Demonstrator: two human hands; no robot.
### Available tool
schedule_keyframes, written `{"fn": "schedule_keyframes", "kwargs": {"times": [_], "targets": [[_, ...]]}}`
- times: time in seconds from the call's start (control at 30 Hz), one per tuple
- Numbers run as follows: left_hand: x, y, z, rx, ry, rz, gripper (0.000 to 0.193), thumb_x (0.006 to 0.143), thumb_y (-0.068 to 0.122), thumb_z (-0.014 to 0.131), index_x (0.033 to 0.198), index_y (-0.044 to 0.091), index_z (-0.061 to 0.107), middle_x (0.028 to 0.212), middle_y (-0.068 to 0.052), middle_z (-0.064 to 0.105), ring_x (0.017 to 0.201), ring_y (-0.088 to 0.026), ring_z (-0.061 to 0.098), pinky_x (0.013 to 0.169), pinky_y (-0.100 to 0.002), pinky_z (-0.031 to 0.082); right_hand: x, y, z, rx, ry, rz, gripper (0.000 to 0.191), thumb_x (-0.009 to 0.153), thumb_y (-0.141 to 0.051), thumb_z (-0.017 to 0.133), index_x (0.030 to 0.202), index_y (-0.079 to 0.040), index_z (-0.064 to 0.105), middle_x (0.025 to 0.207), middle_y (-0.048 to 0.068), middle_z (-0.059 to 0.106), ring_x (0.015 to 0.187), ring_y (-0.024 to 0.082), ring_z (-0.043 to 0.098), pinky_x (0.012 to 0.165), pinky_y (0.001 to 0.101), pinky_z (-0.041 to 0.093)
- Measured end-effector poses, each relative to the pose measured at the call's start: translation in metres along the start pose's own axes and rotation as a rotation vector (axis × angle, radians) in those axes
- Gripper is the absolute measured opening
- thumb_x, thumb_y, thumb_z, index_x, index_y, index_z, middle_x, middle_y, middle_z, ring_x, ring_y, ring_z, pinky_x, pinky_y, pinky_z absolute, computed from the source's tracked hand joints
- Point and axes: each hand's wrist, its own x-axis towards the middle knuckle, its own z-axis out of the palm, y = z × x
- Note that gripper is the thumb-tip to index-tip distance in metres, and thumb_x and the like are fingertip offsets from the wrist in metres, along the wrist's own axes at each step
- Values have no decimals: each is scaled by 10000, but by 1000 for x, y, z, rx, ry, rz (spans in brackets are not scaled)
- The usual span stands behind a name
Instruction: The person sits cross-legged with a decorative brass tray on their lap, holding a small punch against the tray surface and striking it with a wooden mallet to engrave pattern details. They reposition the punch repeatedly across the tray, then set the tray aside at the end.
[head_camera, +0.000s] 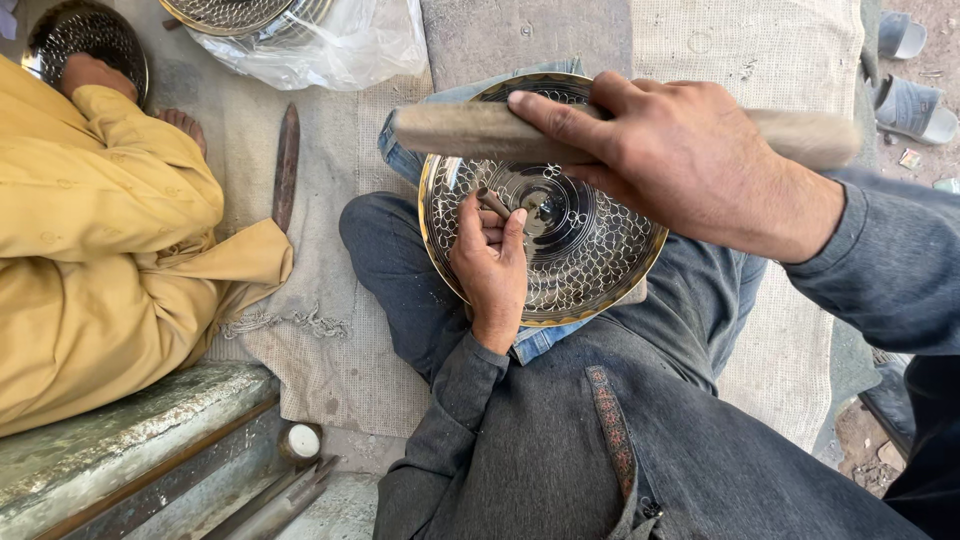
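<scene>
Your left hand (492, 262) rests on the round metal plate (590, 275) in your lap; its fingers are pinched around a short dark punch (493, 203), which they press to the plate's patterned face just left of the shiny centre; the punch leans up and to the left, so its free upper end points away from your wrist. Your right hand (672, 152) is clenched round a pale wooden baton (470, 131), held above the plate; the baton's long axis runs nearly level from left to right across the view, almost square to the punch. The relation that matters: the baton's left end hangs just above and slightly left of the punch's upper end, apart from it, not touching; the right hand is the higher and the farther from the plate, the left the nearer. The plate lies tilted on your crossed legs, its rim toward the cloth mat (330, 340). A person in a yellow garment (100, 250) sits well apart on your left, with a long dark tool (286, 165) lying on the mat between.
</scene>
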Motion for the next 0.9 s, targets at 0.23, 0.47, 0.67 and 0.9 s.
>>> {"fn": "schedule_keyframes", "kwargs": {"times": [0.23, 0.47, 0.67, 0.9], "targets": [[3, -2, -1, 13, -42, -24, 369, 912, 100, 785, 1215, 12, 595, 797, -55, 722, 692, -129, 725, 562, -257, 591, -1, -5, -7, -81, 26, -41, 541, 1019, -375, 592, 1535, -220, 542, 872, 89, 675, 545, 145, 645, 449, 297, 557], [9, -5, -3, -63, -156, 13, 395, 901, 76, 766, 1266, 30, 621, 832, -55, 745, 729, -131, 751, 592, -258, 632, -20, -4, -4, -224, -74, 24, 503, 1035, -315, 552, 1535, -268, 564, 882, 60, 693, 519, 94, 613, 450, 251, 543], [21, -8, -7, -38, -314, 127, 380, 907, 81, 763, 1274, 83, 662, 881, -55, 775, 764, -124, 766, 613, -258, 650, -46, -4, 1, -104, -159, 204, 546, 973, -421, 590, 1499, -275, 580, 789, 42, 667, 495, 100, 576, 433, 263, 522], [46, -1, -15, 5, -575, 183, 482, 854, 91, 797, 1315, 87, 658, 876, -71, 754, 746, -130, 740, 627, -258, 635, -91, -18, 19, 335, -8, 489, 673, 878, -303, 765, 1510, -185, 567, 913, 101, 702, 591, 172, 621, 544, 339, 563]]}}
